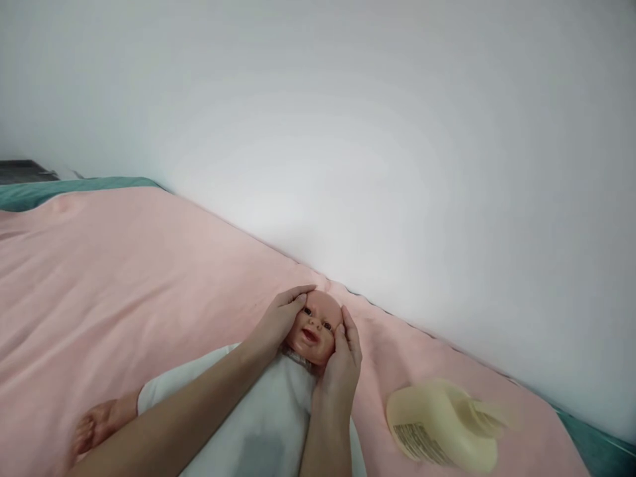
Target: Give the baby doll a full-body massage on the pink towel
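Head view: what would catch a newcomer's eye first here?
Probably the doll, face up and open-mouthed in its white outfit at the bottom centre, with the left hand and right hand cupping its head from either side. Next, the pale yellow bottle lying on the pink sheet at the lower right. Behind them, a bare pale wall fills most of the upper picture.

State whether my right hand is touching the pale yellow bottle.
Apart. The head view plainly shows pink cloth between the right hand and the pale yellow bottle.
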Tool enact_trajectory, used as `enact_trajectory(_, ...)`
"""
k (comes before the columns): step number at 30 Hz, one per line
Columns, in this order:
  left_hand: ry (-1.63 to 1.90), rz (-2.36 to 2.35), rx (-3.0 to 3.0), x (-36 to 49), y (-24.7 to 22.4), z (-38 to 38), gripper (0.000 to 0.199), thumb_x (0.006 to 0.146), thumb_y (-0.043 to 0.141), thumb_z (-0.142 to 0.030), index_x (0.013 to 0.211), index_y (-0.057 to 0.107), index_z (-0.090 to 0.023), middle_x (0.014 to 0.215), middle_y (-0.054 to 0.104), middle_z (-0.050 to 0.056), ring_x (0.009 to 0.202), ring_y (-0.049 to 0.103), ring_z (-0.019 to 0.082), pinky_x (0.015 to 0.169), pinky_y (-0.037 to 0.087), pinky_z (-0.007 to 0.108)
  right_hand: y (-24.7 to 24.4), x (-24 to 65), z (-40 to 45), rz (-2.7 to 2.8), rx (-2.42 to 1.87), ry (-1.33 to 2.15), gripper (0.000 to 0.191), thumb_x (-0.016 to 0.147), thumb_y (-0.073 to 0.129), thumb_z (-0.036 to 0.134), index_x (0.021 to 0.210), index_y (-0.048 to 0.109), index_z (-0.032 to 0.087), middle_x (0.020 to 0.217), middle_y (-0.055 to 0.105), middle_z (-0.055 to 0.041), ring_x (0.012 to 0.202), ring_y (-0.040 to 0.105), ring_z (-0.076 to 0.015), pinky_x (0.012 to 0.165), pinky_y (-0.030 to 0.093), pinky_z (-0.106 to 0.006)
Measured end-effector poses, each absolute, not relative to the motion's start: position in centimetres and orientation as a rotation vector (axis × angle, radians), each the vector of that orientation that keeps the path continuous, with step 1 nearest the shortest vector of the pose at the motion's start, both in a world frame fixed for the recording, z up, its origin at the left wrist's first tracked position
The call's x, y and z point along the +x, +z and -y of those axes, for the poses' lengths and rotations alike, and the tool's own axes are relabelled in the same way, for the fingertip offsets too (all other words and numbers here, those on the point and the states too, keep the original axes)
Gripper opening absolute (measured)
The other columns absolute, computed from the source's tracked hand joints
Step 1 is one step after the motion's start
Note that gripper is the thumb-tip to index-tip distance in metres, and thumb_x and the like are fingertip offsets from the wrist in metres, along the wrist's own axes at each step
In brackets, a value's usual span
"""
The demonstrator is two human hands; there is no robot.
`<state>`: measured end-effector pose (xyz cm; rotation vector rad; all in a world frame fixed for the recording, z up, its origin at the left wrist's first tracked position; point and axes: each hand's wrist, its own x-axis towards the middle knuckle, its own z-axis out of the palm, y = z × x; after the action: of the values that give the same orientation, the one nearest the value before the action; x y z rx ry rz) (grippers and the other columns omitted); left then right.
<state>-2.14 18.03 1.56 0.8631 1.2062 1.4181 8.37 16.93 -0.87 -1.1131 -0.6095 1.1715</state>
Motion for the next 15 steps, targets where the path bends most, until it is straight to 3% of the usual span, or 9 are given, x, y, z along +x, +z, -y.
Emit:
enact_trajectory(7, 1.433, -1.213, 0.954, -1.96, 2.02, -17.92, 0.035, 0.087, 0.052, -0.034, 0.112, 0.066, -0.014, 0.123, 0.064, 0.01, 0.117, 0.056, 0.024, 0.102, 0.041, 0.034, -0.05, 8.27, -16.5, 0.56, -1.142, 1.176, 0.049, 0.075, 0.06, 0.044, 0.119, 0.063, 0.023, 0.132, 0.057, -0.0033, 0.119, 0.054, -0.0227, 0.092, 0.05, -0.032)
enact_trajectory(10, 1.388, -1.203, 0.96, -1.99, 2.24, -17.93, 0.038, 0.084, 0.059, -0.033, 0.116, 0.062, -0.012, 0.121, 0.064, 0.012, 0.115, 0.057, 0.025, 0.1, 0.043, 0.034, -0.1, 8.24, -16.51, 0.627, -1.151, 1.16, 0.052, 0.077, 0.061, 0.051, 0.12, 0.061, 0.023, 0.13, 0.058, -0.0042, 0.117, 0.055, -0.0234, 0.091, 0.051, -0.032)
enact_trajectory(15, 1.354, -1.272, 1.032, -2.0, 2.18, -18.02, 0.048, 0.075, 0.064, -0.02, 0.121, 0.057, -0.008, 0.119, 0.063, 0.017, 0.11, 0.058, 0.027, 0.094, 0.046, 0.035, -0.25, 8.65, -16.93, 0.737, -1.212, 1.09, 0.058, 0.07, 0.067, 0.057, 0.116, 0.063, 0.022, 0.12, 0.064, -0.0062, 0.104, 0.062, -0.0263, 0.076, 0.056, -0.031)
